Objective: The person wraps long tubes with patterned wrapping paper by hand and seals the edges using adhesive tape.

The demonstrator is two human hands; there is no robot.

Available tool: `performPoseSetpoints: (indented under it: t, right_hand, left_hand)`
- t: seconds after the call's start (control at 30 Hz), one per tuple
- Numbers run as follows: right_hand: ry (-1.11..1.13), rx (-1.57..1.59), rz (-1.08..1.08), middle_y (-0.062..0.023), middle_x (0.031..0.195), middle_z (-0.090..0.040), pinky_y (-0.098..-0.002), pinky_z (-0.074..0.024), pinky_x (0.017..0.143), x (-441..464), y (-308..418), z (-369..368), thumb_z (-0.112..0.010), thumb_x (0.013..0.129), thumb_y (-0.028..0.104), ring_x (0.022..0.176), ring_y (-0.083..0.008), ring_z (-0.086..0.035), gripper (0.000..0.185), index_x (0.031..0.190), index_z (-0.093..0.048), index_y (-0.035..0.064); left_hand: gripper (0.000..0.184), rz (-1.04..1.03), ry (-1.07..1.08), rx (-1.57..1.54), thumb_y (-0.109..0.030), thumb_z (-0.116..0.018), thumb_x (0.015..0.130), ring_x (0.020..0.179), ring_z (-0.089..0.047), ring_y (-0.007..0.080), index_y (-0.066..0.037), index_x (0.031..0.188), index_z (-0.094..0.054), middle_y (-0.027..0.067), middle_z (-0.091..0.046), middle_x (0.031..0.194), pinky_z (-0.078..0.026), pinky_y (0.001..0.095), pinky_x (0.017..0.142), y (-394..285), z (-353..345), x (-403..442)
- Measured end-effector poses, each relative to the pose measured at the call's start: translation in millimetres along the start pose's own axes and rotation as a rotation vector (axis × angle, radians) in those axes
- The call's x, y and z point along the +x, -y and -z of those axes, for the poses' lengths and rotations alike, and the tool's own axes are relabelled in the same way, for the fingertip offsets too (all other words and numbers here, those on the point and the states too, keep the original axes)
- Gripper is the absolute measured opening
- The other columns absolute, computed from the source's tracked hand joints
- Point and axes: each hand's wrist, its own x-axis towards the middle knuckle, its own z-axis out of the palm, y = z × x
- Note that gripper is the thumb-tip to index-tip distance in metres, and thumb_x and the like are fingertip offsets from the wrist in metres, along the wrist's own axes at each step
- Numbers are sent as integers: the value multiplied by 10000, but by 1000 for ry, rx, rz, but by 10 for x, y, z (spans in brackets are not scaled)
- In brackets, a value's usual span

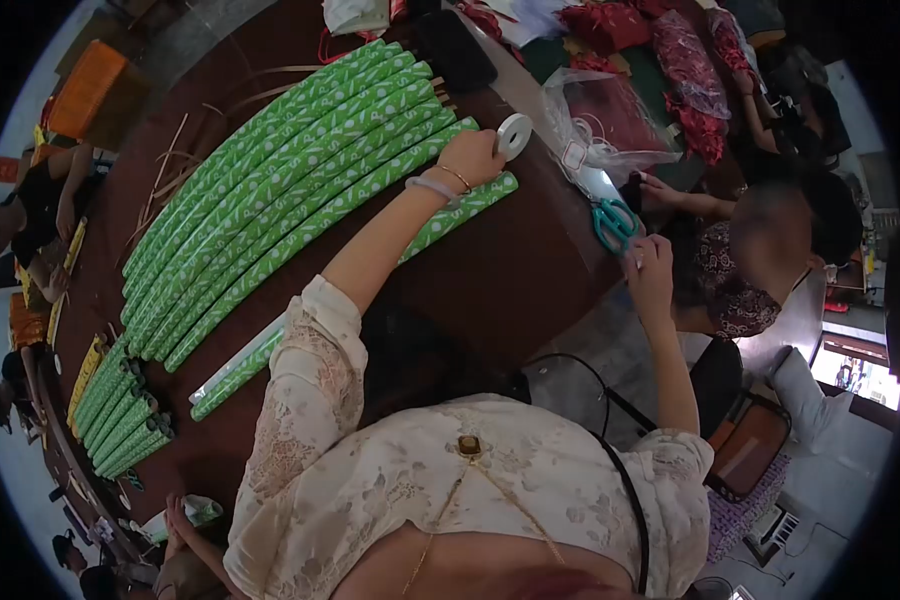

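Note:
My left hand (pixel 474 158), with a bracelet and a bangle at the wrist, grips a white roll of tape (pixel 515 127). It is over the ends of several green wrapping-paper rolls (pixel 300 165) with a white print, lying side by side. Part of another green roll (pixel 470 212) shows under my left forearm. Off the table's right edge, my right hand (pixel 651 268) has its fingers drawn together beside the teal handles of the scissors (pixel 615 223). Whatever is between those fingers is too small to make out.
One green roll with a white strip (pixel 238 368) lies near my body. More rolls (pixel 128 410) are stacked at lower left. A dark phone-like slab (pixel 456 52) and clear plastic bag (pixel 610 115) lie farther off. A co-worker (pixel 745 255) sits at right; others work at left.

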Motion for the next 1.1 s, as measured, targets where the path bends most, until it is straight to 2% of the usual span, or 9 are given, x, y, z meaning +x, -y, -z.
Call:
performPoseSetpoints:
  t: [0.2,0.4,0.63,0.77,0.87,0.93,1.0,1.07,1.1]
  right_hand:
    - [35,64,134,-152,1033,-512,-411,-428,823,247,-154,-286,-625,751,122,974,-365,-494,348,1071,-525,30]
    - [145,68,3,-141,992,-473,-401,-431,797,379,-32,-231,-683,709,153,957,-339,-478,415,1065,-515,24]
    - [363,207,-180,-151,1003,-505,-380,-436,819,484,-107,-175,-672,743,242,957,-340,-523,387,1045,-556,31]
    - [341,468,-158,-110,961,-563,-324,-451,782,935,-240,191,-680,746,231,896,-209,-561,401,1072,-560,31]
    - [-201,804,-293,-111,903,-618,-310,-455,740,1568,-271,912,-580,826,121,832,-176,-586,280,1077,-552,0]
    - [-440,377,-147,-95,860,-623,-292,-457,726,1906,-350,1299,-584,827,136,806,-154,-586,271,1058,-563,-4]
    - [25,1,-188,-77,863,-619,-276,-451,730,2071,-102,1895,-625,813,181,815,-124,-580,283,1036,-582,11]
    - [287,176,-107,-45,846,-598,-254,-439,703,2123,223,2261,-672,784,238,785,-102,-559,336,1036,-585,33]
    - [187,413,-69,-27,815,-578,-239,-424,670,2139,249,2316,-682,775,246,745,-94,-537,346,1030,-583,34]
  left_hand:
    - [228,3,-29,10,-232,-620,741,704,-600,361,-20,817,-581,190,-617,743,-485,452,655,-35,-6,-61]
    - [271,-1,-92,12,-282,-637,745,624,-598,331,-20,781,-576,162,-604,658,-483,432,586,-28,-36,-121]
    - [260,31,-62,20,-276,-632,739,683,-612,345,-27,797,-583,176,-622,721,-496,453,636,-22,-31,-127]
    - [254,55,-37,31,-276,-632,736,681,-612,345,-29,775,-585,167,-629,728,-497,449,631,3,-37,-102]
    - [246,35,-61,31,-267,-628,734,676,-609,346,-28,773,-583,163,-625,716,-495,447,624,-27,-36,-109]
    - [242,42,-39,42,-264,-626,734,675,-608,347,-28,770,-582,165,-623,713,-495,447,622,-42,-37,-98]
    - [236,32,-46,55,-256,-623,736,669,-607,347,-27,763,-573,169,-618,703,-496,450,609,-33,-43,-95]
    - [254,30,-70,61,-274,-628,730,663,-602,354,-26,765,-582,171,-617,707,-493,447,613,10,-95,-66]
    - [272,32,-95,60,-291,-633,724,658,-597,361,-26,767,-592,173,-617,712,-491,443,617,30,-121,-68]
